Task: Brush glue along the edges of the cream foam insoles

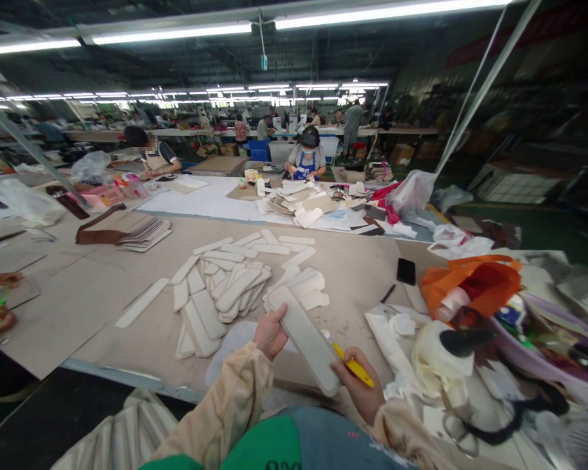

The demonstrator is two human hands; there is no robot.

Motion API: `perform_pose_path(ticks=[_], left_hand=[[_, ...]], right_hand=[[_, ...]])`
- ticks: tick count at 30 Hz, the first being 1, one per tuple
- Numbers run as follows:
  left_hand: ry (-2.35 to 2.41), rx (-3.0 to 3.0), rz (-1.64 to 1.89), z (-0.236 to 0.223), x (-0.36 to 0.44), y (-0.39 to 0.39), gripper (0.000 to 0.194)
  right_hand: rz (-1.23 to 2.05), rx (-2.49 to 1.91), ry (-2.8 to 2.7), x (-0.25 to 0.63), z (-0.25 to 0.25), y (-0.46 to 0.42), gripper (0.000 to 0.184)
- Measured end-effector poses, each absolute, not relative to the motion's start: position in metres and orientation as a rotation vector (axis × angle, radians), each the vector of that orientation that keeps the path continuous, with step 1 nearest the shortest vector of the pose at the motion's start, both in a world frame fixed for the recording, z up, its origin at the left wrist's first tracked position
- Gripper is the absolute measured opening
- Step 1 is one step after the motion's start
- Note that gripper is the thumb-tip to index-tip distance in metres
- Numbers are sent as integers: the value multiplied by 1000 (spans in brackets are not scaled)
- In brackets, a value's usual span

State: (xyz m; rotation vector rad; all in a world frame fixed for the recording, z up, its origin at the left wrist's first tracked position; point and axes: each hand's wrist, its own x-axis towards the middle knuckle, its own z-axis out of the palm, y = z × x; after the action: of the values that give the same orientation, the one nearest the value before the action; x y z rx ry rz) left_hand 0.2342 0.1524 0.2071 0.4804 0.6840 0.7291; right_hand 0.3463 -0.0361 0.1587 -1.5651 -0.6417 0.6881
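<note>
Just over the near part of the table (357,261), holds a long pale panel (304,343) slantwise. Pinches the upper left edge of the panel with the left grip (270,333), closed on it with the thumb laid across the face. Curls the right grip (365,390) around a yellow tool (357,369), with fingertips also meeting the panel's lower right edge; cannot make out the tool's tip clearly. Wears loose beige sleeves (235,385). Has a row of pale strips (112,434) at lower left, off the table's edge. To the right, has a white container (438,356) with a black top, then an orange bag (494,287) and, just left of the bag, a black phone (406,271) with a dark pen (387,293) near it. Ahead, just past the panel, faces a loose pile (240,287) of similar pieces, overlapping in fans. Beyond the pile, to the left, sees a stack of pale sheets (147,234). Across, looks onto a white-topped table (191,202) with a heap of pale pieces (304,199) and, behind the heap, a person in a blue apron (308,163). Under bright tubes (171,34), looks last into a dim hall.
</note>
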Motion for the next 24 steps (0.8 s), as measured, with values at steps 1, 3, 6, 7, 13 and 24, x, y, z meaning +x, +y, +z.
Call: perform_pose_path(ticks=[1, 3, 6, 7, 13, 24], left_hand=[[686, 478, 731, 207, 234, 153, 31], [688, 485, 733, 207, 235, 152, 33], [673, 510, 689, 201, 234, 145, 37], [669, 517, 659, 197, 233, 142, 38], [698, 505, 580, 175, 227, 134, 43], [713, 475, 617, 157, 218, 150, 42]], right_hand=[[699, -1570, -651, 347, 159, -36, 38], [720, -1584, -670, 349, 159, -35, 37], [729, -1595, -678, 350, 156, -33, 35], [736, -1596, -680, 350, 155, -31, 34], [818, -1571, -669, 347, 150, -23, 36], [801, -1635, -739, 343, 136, -10, 34]])
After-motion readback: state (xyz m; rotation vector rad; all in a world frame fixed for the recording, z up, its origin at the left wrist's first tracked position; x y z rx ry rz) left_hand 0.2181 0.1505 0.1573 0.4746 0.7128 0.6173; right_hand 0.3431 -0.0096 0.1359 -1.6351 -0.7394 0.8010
